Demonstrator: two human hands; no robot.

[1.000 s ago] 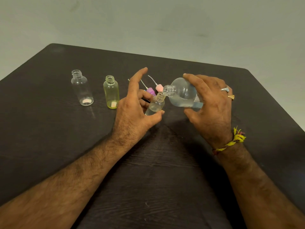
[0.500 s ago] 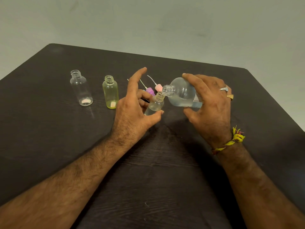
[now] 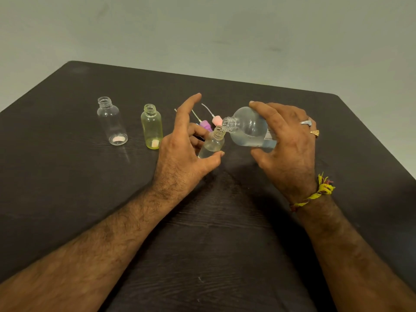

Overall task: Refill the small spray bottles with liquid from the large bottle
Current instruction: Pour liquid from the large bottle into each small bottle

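Head view: right hand [image 3: 290, 149] gripped the large bottle [image 3: 249, 128], fingers over the top and thumb underneath, bottle tipped on its side with the open neck pointing left. Liquid pooled along its lower side. Its mouth sat right at the mouth of a small clear bottle [image 3: 212, 143], touching or just about; couldn't tell which. Left hand [image 3: 182, 152] held that small bottle, thumb on the near side and curled fingers behind it, index finger sticking straight up, clear of the bottle. The small bottle leaned right, toward the large one, with some liquid inside.

Left of the hands, two more small bottles stood upright and uncapped on the dark table [image 3: 67, 199]: a yellow bottle [image 3: 152, 127] near the left hand, a clear empty bottle [image 3: 111, 121] further left. Behind the left hand's fingers lay the spray tops, one purple [image 3: 206, 124] and one pink [image 3: 217, 120], thin tubes pointing to the far side.
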